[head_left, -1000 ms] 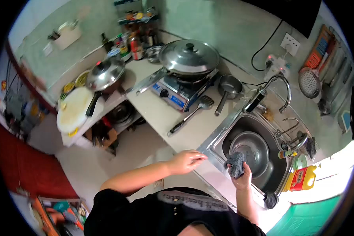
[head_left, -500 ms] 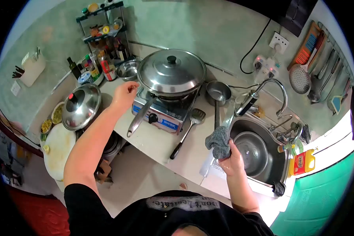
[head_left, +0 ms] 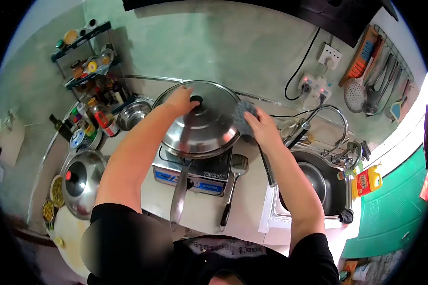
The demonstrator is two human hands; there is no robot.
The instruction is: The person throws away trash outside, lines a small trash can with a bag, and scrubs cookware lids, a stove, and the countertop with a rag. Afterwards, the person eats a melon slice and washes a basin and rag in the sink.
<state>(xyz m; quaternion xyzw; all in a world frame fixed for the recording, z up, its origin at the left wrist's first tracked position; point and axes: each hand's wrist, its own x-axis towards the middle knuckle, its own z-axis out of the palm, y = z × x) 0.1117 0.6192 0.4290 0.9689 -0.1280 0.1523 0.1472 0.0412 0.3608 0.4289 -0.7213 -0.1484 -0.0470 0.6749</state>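
Steel covers the pan [head_left: 179, 194]: your left hand [head_left: 177, 101] is at the black knob [head_left: 196, 99] of the lid [head_left: 199, 127], but whether it grips, one cannot tell. The lid sits on the pan, above the stove [head_left: 162, 175], hiding what is inside. Apart from it, your right hand [head_left: 265, 130] has fingers pressed on the grey cloth [head_left: 243, 116] at the lid's right rim; the exact contact is unclear. Farther right, your forearm partly hides the basin [head_left: 316, 178] in the sink [head_left: 340, 187].

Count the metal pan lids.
2. The large lid sits on the pan on the stove, under the left hand; the red-knobbed lid is at left, beside the white board. Others may be hidden.
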